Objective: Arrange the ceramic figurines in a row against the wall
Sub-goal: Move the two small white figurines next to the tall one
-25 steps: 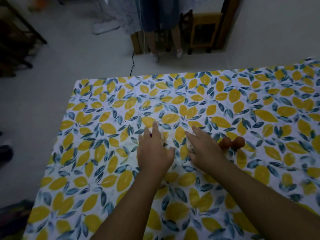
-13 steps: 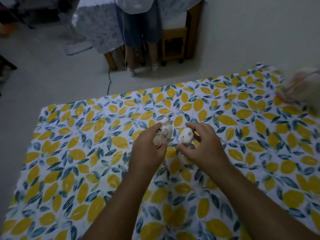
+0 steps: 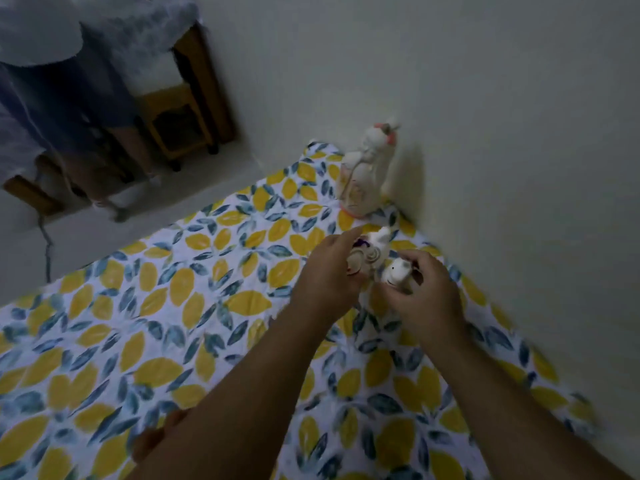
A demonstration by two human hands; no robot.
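Gripping figurines: left hand (image 3: pixel 325 271) swirled figurine (image 3: pixel 370 256) | right hand (image 3: pixel 427 289) small figurine (image 3: pixel 396 271) | partly hidden

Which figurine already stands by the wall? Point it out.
The tall white figurine with pink trim, standing upright on the cloth beside the wall. The other two are held: one in the left hand, one in the right hand.

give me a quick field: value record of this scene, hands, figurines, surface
surface: leaf-print yellow and blue tablecloth
left hand: holds a white ceramic figurine with swirl markings, lifted off the cloth
right hand: holds a small white rounded ceramic figurine, lifted
placed: tall white ceramic figurine with pink trim, upright by the pale wall
row status: one figurine at the wall, two in hand
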